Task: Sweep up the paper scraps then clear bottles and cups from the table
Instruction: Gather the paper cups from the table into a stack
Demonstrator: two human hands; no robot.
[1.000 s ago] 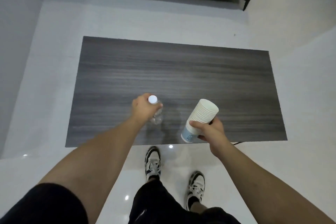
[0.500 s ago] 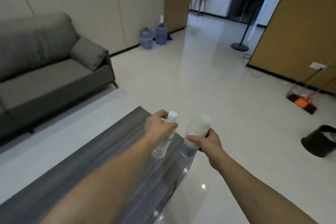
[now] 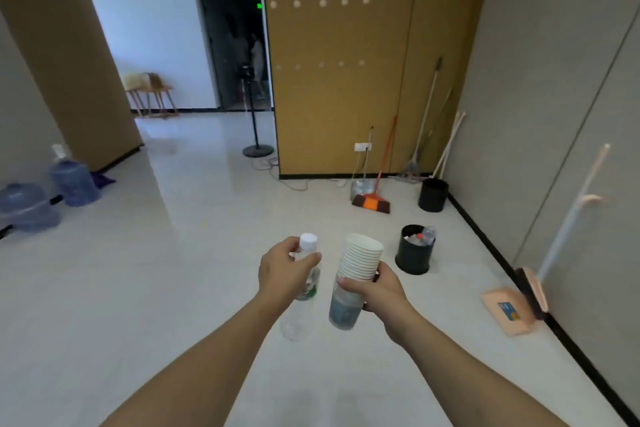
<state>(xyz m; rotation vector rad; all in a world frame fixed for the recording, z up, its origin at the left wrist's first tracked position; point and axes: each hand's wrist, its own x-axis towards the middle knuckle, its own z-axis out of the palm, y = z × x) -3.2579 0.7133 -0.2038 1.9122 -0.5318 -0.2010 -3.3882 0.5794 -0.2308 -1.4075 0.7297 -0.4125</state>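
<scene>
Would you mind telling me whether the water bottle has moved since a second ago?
Yes: the water bottle has left the table and is now carried over the floor toward the bin.

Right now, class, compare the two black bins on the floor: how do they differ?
1. The nearer bin stands out on the open floor; the farther bin sits close to the wall corner, by the mop handles.
2. The nearer bin shows bottles poking above its rim; the farther bin shows nothing above its rim.
3. The nearer bin lies closer to the stack of cups.

Both are black, round and upright.
</scene>
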